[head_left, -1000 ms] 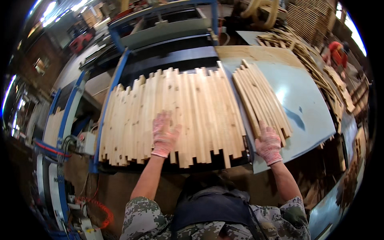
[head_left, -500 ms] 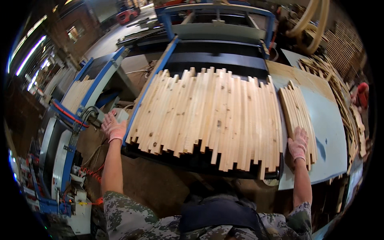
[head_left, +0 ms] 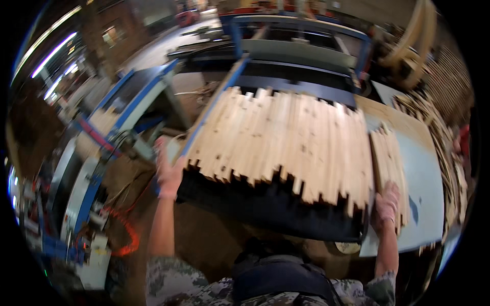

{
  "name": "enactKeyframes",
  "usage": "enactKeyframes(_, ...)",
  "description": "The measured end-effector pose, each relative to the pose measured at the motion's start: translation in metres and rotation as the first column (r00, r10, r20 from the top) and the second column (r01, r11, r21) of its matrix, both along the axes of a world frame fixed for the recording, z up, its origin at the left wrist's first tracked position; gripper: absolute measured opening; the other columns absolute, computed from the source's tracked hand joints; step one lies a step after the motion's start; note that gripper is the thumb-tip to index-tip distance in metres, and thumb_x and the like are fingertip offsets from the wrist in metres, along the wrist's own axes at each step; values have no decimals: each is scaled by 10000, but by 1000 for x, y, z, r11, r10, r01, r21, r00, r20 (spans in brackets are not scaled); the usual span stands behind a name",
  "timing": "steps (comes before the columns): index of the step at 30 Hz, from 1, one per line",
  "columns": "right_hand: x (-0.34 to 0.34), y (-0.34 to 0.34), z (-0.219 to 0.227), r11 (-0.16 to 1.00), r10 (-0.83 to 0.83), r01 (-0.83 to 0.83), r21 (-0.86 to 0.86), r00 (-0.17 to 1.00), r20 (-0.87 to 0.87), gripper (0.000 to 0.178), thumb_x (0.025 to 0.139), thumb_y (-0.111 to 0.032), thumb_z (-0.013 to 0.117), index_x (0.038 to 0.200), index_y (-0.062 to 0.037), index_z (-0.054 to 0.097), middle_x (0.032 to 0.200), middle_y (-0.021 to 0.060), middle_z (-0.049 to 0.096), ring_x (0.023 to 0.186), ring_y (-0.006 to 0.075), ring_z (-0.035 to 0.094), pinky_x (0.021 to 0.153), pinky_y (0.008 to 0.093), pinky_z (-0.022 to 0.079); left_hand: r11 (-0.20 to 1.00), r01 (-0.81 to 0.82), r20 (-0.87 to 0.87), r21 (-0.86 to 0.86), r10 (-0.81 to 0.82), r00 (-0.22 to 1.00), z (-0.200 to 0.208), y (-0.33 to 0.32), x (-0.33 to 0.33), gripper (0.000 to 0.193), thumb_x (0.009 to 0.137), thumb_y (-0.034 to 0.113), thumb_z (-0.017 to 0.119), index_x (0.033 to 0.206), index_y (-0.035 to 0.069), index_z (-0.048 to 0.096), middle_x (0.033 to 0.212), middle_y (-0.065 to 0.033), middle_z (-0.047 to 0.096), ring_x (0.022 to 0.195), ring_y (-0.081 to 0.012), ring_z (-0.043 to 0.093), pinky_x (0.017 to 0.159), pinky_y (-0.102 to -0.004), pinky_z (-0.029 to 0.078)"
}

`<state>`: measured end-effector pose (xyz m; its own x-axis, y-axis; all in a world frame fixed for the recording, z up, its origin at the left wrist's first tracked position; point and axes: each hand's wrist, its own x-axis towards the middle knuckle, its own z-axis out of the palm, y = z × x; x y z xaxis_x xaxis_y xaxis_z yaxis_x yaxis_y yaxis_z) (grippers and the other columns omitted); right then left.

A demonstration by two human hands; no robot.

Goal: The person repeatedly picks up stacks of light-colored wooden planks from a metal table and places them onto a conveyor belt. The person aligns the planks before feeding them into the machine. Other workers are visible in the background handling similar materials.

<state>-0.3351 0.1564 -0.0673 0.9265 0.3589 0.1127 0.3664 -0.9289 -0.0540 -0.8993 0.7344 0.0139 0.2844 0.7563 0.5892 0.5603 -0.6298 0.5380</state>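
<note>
A wide layer of pale wooden strips (head_left: 280, 145) lies side by side on a black conveyor belt (head_left: 255, 206), their ends uneven. My left hand (head_left: 169, 173), in a pinkish glove, is raised with its fingers apart beside the blue side rail (head_left: 214, 104). Just behind it is a small pale box (head_left: 174, 148), partly covered by the hand. At the right, my gloved right hand (head_left: 388, 203) rests on the near part of a small stack of strips (head_left: 388, 150), fingers stretched along the wood. Motion blur softens both hands.
A pale blue side table (head_left: 421, 199) carries the small stack. Thin offcuts (head_left: 434, 132) are heaped along its right edge. A blue machine frame (head_left: 301, 21) spans the belt's far end. On the left stands another blue-railed conveyor (head_left: 138, 92), with an orange coiled hose (head_left: 130, 237) near it.
The layer of strips has moved away from me, baring more black belt at the front. My left hand has lifted off the pale box. My right hand stays on the small stack.
</note>
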Motion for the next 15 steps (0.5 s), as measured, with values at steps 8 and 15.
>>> enactKeyframes(8, -141, -91, 2, 1000, -12, 13, -8, 997, 78, 835, 902, -384, 765, 1615, -73, 462, 1677, 249, 437, 1579, 447, 369, 1312, 557, 281, -147, 723, 699, -675, -443, 562, -92, -322, -147, 460, 1070, 229, 564, 1353, -111, 689, 1323, -230, 751, 1243, -346, 725, 1143, -444, 546)
enactKeyframes(15, -154, -89, 20, 1000, -28, 29, -4, 997, 73, 844, 920, -397, 765, 1638, -102, 432, 1695, 247, 410, 1598, 437, 343, 1332, 552, 252, 545, -78, -532, -835, -762, 371, -344, -360, -212, 562, 1048, 443, 675, 1491, 98, 649, 1398, -111, 746, 1246, -340, 703, 1060, -449, 538)
